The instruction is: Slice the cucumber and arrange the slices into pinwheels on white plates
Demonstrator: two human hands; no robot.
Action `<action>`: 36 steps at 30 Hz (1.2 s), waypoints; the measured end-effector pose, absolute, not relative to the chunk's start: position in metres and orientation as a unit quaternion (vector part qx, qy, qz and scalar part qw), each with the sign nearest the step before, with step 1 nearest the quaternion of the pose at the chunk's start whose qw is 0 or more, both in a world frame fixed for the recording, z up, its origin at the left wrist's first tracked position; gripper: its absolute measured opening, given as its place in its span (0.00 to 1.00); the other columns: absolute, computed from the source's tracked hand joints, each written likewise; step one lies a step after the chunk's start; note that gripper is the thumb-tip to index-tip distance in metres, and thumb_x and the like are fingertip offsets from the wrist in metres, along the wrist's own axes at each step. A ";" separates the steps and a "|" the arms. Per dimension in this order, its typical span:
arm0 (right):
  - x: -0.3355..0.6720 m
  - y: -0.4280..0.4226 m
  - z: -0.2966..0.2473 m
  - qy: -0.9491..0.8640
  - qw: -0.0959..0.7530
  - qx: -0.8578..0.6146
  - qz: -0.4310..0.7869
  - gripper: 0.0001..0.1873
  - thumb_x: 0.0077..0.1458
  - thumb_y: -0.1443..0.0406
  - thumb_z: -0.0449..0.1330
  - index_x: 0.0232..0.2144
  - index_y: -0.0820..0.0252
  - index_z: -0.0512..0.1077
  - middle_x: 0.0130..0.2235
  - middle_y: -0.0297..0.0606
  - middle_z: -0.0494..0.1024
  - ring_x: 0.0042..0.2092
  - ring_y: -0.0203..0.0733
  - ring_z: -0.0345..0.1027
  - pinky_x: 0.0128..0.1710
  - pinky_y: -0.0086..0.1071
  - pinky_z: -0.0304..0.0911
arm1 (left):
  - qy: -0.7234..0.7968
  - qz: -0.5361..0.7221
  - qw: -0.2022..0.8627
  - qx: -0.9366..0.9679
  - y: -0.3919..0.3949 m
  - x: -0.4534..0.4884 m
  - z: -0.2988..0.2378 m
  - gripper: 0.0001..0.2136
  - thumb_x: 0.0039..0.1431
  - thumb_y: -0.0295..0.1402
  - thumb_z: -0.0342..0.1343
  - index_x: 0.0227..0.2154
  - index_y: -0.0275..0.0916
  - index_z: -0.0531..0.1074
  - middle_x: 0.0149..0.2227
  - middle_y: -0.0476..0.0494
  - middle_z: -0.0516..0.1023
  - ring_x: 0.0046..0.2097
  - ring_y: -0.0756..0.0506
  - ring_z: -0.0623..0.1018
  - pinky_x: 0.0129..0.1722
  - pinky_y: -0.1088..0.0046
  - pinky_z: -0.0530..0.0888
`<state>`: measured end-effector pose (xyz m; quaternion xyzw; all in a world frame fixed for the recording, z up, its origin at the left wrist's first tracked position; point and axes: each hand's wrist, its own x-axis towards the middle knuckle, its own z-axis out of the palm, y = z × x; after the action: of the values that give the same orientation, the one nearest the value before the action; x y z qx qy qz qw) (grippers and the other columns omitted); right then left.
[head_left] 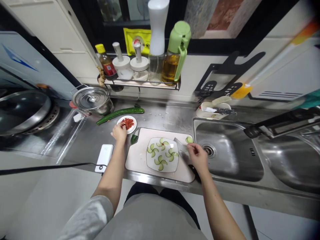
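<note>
My left hand (pixel 119 132) reaches over the rim of a small white plate (pixel 133 130), its fingertips pinched among red goji berries (pixel 128 123). My right hand (pixel 199 157) hovers by the right edge of the pink cutting board (pixel 137 160) with its fingers curled together; anything inside them is hidden. Below that hand lies a kitchen knife (pixel 182 150), its dark handle toward the front edge. On the board, a squarish clear-rimmed plate (pixel 162 161) carries cucumber slices (pixel 160 162) set in pinwheels, one with a red centre. More cucumber slices (pixel 189 139) rest at the board's upper right corner.
A long cucumber (pixel 120 115) lies behind the small plate, beside a lidded steel pot (pixel 93 100). A white power bank (pixel 104 157) with a black cable sits left. The sink (pixel 230 150) is right; a condiment rack (pixel 142 83) hangs behind. A wok (pixel 23 110) stands far left.
</note>
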<state>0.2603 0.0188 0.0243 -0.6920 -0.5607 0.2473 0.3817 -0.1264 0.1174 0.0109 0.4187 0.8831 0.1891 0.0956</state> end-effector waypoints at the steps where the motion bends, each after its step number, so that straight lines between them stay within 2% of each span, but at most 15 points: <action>1: 0.262 0.017 0.025 -0.554 0.384 -0.696 0.247 0.18 0.52 0.52 0.55 0.32 0.61 0.74 0.22 0.32 0.69 0.24 0.35 0.59 0.26 0.28 0.56 | 0.885 0.172 0.098 0.421 0.121 -0.130 0.010 0.13 0.59 0.36 0.49 0.44 0.48 0.73 0.46 0.39 0.74 0.47 0.39 0.72 0.45 0.61 0.62; 9: 0.269 0.010 0.027 -0.535 0.373 -0.714 0.254 0.18 0.51 0.52 0.56 0.31 0.61 0.74 0.24 0.34 0.72 0.25 0.36 0.61 0.26 0.29 0.57 | 0.872 0.107 0.098 0.467 0.132 -0.145 0.004 0.15 0.61 0.33 0.46 0.46 0.49 0.74 0.48 0.38 0.70 0.48 0.40 0.70 0.46 0.61 0.60; 23: 0.265 0.005 0.016 -0.558 0.361 -0.695 0.273 0.17 0.53 0.53 0.55 0.33 0.61 0.73 0.23 0.32 0.69 0.24 0.35 0.59 0.26 0.28 0.56 | 0.844 0.097 0.073 0.522 0.133 -0.152 0.004 0.13 0.58 0.32 0.48 0.42 0.47 0.75 0.45 0.40 0.73 0.47 0.41 0.71 0.46 0.63 0.61; 27: 0.266 0.002 0.016 -0.564 0.358 -0.691 0.276 0.17 0.53 0.53 0.55 0.34 0.60 0.73 0.24 0.32 0.69 0.25 0.36 0.59 0.27 0.29 0.57 | 0.861 0.144 0.092 0.479 0.129 -0.150 0.010 0.11 0.57 0.34 0.50 0.39 0.44 0.75 0.45 0.41 0.74 0.45 0.42 0.73 0.45 0.65 0.63; 30: 0.265 0.000 0.015 -0.562 0.360 -0.693 0.274 0.17 0.53 0.53 0.55 0.34 0.60 0.74 0.24 0.33 0.70 0.26 0.36 0.60 0.27 0.29 0.57 | 0.864 0.230 0.142 0.425 0.127 -0.146 0.017 0.09 0.55 0.36 0.53 0.37 0.42 0.75 0.42 0.43 0.77 0.42 0.44 0.74 0.42 0.69 0.66; 36: 0.252 0.003 0.025 -0.562 0.365 -0.685 0.286 0.15 0.53 0.54 0.55 0.32 0.60 0.73 0.23 0.31 0.68 0.25 0.35 0.59 0.27 0.28 0.56 | 0.709 0.480 0.350 0.379 0.112 -0.099 0.035 0.09 0.45 0.36 0.61 0.28 0.37 0.73 0.29 0.47 0.76 0.33 0.49 0.73 0.34 0.75 0.68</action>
<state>0.2520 0.0028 0.0254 -0.6846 -0.5622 0.2863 0.3649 -0.0986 0.1120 0.0347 0.3787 0.7094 0.4804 0.3502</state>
